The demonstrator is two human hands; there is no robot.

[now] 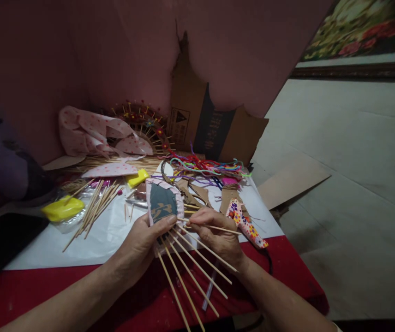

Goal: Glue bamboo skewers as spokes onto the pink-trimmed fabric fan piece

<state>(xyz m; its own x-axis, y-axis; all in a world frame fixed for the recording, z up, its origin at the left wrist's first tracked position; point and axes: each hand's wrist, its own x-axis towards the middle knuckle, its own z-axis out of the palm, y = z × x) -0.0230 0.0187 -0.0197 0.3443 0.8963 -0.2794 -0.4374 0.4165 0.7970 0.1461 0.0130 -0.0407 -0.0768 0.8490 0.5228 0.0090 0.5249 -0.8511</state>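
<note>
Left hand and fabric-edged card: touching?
Touching. The head view shows the left hand with its thumb lying on the lower edge of the fabric-edged card.

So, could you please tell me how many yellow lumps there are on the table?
2. The larger yellow lump is left of most of the loose sticks; the smaller yellow lump is by the dotted half-disc's right end. More may be hidden.
</note>
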